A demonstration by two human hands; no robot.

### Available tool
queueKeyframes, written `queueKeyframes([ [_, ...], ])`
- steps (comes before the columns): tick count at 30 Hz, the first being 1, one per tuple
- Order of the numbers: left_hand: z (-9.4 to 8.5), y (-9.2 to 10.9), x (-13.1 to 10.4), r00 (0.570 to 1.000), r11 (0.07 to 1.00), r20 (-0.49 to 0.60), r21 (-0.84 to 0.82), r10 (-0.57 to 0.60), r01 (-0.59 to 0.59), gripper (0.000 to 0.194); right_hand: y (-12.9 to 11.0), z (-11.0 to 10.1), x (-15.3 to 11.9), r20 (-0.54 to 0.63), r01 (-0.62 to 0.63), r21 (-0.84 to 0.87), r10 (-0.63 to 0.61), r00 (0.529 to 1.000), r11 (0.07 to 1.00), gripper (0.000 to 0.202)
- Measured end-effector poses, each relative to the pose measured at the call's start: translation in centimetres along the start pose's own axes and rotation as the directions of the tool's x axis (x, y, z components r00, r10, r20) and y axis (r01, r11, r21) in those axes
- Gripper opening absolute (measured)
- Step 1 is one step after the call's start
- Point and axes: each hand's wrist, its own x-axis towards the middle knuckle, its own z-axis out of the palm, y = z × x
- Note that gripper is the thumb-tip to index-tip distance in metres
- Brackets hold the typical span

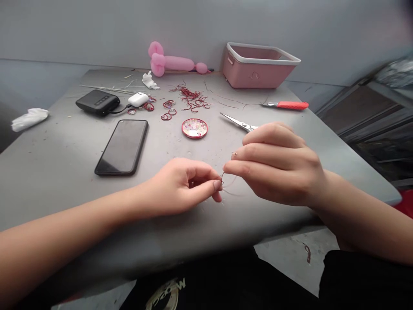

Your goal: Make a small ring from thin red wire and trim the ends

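My left hand [180, 189] is closed in a pinch, thumb against the fingers, on a thin dark cord [222, 175] with a small loop. From that pinch the cord rises to the fingertips of my right hand [280, 165], which are pressed together on its other part; the right thumb is hidden. Faint, blurred strands trail between the hands. Beyond them lies a small round dish of pale and pink beads [195, 128] with a red rim. Silver scissors [237, 122] rest behind my right hand, their handles covered by it.
Red cord rings [168, 115] and a heap of red cord pieces [190, 94] lie farther back. On the left are a phone [122, 147], a black device [97, 102] and a white case [138, 99]. A red-handled cutter [290, 105], pink basket [254, 75] and pink balloon [176, 63] sit behind.
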Motion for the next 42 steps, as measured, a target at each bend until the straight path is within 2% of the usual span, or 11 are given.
queueKeyframes([
  [2, 0.4, -0.1, -0.1, 0.984, 0.997, -0.166, 0.036, 0.067, -0.061, 0.021, -0.5, 0.0, 0.1, -0.031, -0.055, -0.007, 0.054, 0.998, 0.998, 0.018],
  [5, 0.9, -0.4, -0.2, 0.908, 0.985, -0.384, 0.087, 0.169, -0.147, 0.016, -1.2, -0.1, 0.2, -0.011, -0.041, -0.001, 0.041, 0.999, 0.999, 0.017],
  [8, 1.2, -0.5, -0.2, 0.855, 0.965, -0.448, 0.134, 0.26, -0.224, 0.014, -1.4, -0.2, 0.1, 0.016, 0.017, -0.01, -0.017, 1.0, 1.0, 0.017],
  [15, 0.6, -1.0, -0.2, 0.789, 0.864, -0.388, 0.377, 0.475, -0.335, 0.011, -1.2, 0.7, -0.1, 0.021, -0.004, 0.015, 0.004, 1.0, 1.0, 0.019],
  [17, 0.2, -1.5, 0.0, 0.725, 0.733, -0.319, 0.574, 0.611, -0.365, 0.008, -1.2, 0.9, -0.1, 0.05, -0.074, 0.061, 0.071, 0.996, 0.995, 0.014],
  [20, -0.3, -2.1, 0.3, 0.569, 0.453, -0.166, 0.792, 0.805, -0.41, 0.007, -1.2, 0.9, 0.0, 0.062, -0.175, 0.095, 0.169, 0.984, 0.98, 0.008],
  [22, -0.4, -2.2, 0.3, 0.524, 0.36, -0.109, 0.84, 0.845, -0.406, 0.011, -1.2, 0.9, 0.0, 0.042, -0.188, 0.103, 0.185, 0.982, 0.977, 0.012],
  [26, 0.0, -1.8, 0.3, 0.505, 0.354, -0.13, 0.855, 0.853, -0.378, 0.015, -1.6, 1.1, 0.0, 0.038, -0.171, 0.102, 0.167, 0.985, 0.98, 0.009],
  [31, 0.3, -1.6, 0.2, 0.53, 0.362, -0.133, 0.861, 0.837, -0.356, 0.013, -1.7, 1.2, 0.1, 0.111, -0.233, 0.19, 0.215, 0.97, 0.954, 0.011],
  [38, 0.3, -1.7, 0.0, 0.522, 0.477, -0.22, 0.766, 0.824, -0.43, 0.014, -1.0, 0.0, 1.0, 0.474, -0.632, 0.584, 0.418, 0.775, 0.51, 0.013],
  [42, 0.4, -1.7, 0.0, 0.582, 0.566, -0.263, 0.703, 0.77, -0.431, 0.015, -1.3, 0.6, 0.8, 0.394, -0.606, 0.575, 0.463, 0.794, 0.55, 0.01],
])
